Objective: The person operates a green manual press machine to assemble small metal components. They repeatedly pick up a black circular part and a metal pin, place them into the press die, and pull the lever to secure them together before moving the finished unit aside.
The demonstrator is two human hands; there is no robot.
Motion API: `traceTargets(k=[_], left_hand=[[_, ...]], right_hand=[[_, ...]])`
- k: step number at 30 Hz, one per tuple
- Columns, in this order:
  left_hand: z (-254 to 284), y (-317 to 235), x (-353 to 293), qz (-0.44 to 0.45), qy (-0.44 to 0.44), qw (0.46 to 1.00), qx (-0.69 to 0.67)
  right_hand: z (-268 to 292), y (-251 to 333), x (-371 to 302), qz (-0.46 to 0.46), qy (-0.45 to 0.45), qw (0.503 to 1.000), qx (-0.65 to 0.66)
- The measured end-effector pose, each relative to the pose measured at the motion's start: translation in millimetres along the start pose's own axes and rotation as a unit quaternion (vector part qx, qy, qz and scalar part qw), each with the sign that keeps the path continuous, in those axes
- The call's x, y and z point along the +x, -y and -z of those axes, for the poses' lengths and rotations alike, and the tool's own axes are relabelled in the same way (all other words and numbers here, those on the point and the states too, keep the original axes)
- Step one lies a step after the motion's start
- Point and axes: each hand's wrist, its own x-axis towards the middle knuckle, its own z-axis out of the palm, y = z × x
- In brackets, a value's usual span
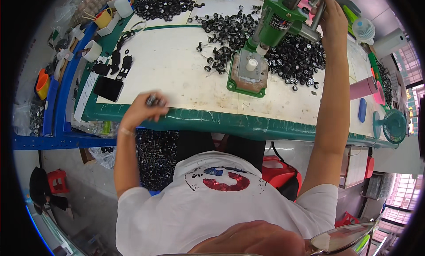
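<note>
Table (177, 65) with press (273, 31): left hand (141, 109) (eight o'clock) curls round apparent wheels (153, 100), likely light, rigid, best rim-held; right hand (335, 19) (two o'clock) grips lever (317, 19).

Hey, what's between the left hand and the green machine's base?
In the head view, just white tabletop with dark specks lies straight between the left hand and the machine. Black wheels lie farther back.

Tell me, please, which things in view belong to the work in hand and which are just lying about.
Seemingly in use:
green press, with the right hand at its lever
blurred dark piece in the left hand
heaped small wheels

Probably just lying about:
black phone
yellow cup
green fan
</note>
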Motion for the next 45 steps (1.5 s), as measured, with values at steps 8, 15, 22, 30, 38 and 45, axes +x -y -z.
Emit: traceTargets(k=[8, 15, 22, 30, 38, 45], left_hand=[[63, 152, -82, 0.0, -0.092, 0.899, 0.427], [-20, -5, -18, -0.111, 0.012, 0.978, 0.178], [-81, -27, 95, -0.266, -0.158, 0.928, 0.207], [-84, -21, 118, -0.235, -0.166, 0.922, 0.259], [-95, -28, 142, -0.256, -0.196, 0.896, 0.306], [-73, -18, 128, -0.149, -0.161, 0.975, 0.018]], right_hand=[[125, -111, -34, 0.001, 0.148, 0.975, -0.165], [153, -143, -107, 0.091, 0.206, 0.874, -0.43], [171, -160, -132, 0.098, 0.206, 0.867, -0.443], [176, -154, -130, 0.039, 0.215, 0.892, -0.396], [76, -125, -126, 0.082, 0.272, 0.948, -0.142], [40, -131, -124, 0.048, 0.296, 0.936, -0.183]])
